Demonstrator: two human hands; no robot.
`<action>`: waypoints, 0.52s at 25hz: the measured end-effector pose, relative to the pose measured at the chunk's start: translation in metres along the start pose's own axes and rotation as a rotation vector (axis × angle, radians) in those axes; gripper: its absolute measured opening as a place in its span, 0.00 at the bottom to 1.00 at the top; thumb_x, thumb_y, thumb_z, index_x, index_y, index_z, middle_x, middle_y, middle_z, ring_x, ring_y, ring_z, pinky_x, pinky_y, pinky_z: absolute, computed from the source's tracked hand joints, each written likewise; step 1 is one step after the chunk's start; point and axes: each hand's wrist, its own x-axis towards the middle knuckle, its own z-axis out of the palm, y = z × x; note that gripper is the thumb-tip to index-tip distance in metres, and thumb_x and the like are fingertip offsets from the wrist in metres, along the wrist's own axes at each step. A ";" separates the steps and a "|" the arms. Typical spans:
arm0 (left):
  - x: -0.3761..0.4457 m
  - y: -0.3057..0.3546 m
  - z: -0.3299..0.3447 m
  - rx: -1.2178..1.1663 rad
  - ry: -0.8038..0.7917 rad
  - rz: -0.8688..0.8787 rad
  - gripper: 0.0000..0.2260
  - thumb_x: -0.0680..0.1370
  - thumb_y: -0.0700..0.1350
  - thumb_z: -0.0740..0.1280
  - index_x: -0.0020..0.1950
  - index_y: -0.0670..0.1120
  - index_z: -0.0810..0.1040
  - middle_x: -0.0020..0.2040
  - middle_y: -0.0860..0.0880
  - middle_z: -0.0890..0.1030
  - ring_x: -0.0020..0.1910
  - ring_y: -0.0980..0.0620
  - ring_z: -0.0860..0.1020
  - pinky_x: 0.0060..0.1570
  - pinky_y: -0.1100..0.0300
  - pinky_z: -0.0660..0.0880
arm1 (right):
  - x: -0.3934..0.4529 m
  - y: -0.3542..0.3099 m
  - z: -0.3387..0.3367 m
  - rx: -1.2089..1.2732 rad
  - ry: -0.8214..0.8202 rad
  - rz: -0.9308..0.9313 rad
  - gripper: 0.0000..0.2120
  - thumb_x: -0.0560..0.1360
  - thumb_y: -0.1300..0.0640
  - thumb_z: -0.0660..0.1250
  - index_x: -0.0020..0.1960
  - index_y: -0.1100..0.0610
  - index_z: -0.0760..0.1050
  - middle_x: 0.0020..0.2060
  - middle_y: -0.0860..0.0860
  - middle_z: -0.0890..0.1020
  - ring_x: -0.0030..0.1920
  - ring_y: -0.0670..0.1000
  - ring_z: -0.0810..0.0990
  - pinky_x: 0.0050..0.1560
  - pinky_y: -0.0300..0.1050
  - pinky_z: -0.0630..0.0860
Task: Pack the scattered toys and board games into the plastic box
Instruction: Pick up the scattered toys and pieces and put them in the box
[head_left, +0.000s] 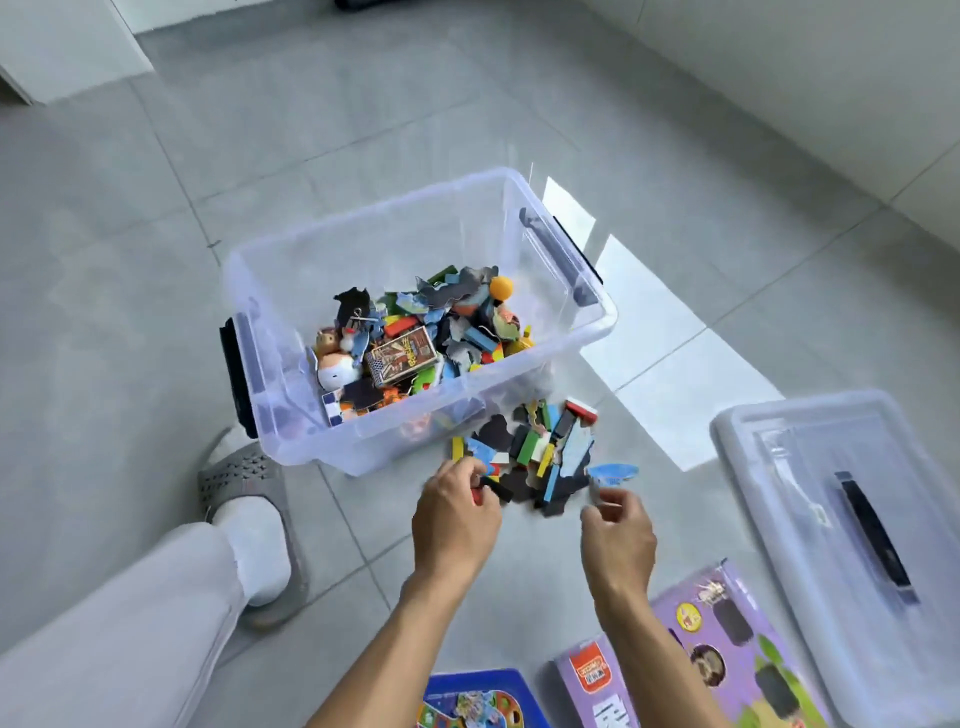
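On grey tiled floor (363, 130), head view: clear plastic box (291, 291) is set w/ lid off, black latches at both ends. Inside, a heap of toys (415, 338) is seen – puzzle bits, coloured blocks, an orange ball (501, 287), a small card box (402, 356), a white round-headed figure (335, 371). Just beside box's near right corner, a loose pile of pieces (540, 452) is spread on the tiles. Left hand (454, 514) is curled at pile's near edge, a dark piece pinched betw. fingers & thumb, something red under it. Right hand (618, 535) is curled too, a blue piece (613, 474) held up at fingertips. Clear lid (779, 467) w/ black handle is laid flat at right, apart from box. Purple game box (727, 665) and blue board (483, 701) are seen near bottom edge. Person's leg in light trousers, white sock and grey slipper (249, 478) are placed left of box
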 end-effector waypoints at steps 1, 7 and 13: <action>0.010 -0.003 0.018 0.071 -0.050 0.022 0.11 0.75 0.42 0.64 0.55 0.48 0.80 0.53 0.49 0.81 0.52 0.48 0.79 0.49 0.58 0.74 | 0.008 0.009 0.010 -0.060 -0.030 -0.039 0.07 0.75 0.60 0.66 0.51 0.52 0.75 0.45 0.51 0.83 0.44 0.53 0.80 0.49 0.51 0.79; 0.081 0.023 0.105 0.318 -0.234 0.228 0.21 0.78 0.44 0.63 0.72 0.48 0.68 0.66 0.46 0.71 0.63 0.45 0.68 0.61 0.52 0.69 | 0.058 0.019 0.062 -0.421 -0.259 -0.417 0.06 0.75 0.57 0.63 0.51 0.52 0.69 0.43 0.50 0.77 0.44 0.55 0.75 0.39 0.49 0.67; 0.095 0.013 0.116 0.346 -0.309 0.186 0.22 0.71 0.34 0.66 0.63 0.49 0.72 0.60 0.44 0.71 0.59 0.42 0.72 0.52 0.53 0.72 | 0.068 0.026 0.066 -0.463 -0.203 -0.318 0.08 0.75 0.53 0.63 0.50 0.53 0.67 0.42 0.51 0.79 0.45 0.57 0.76 0.38 0.48 0.65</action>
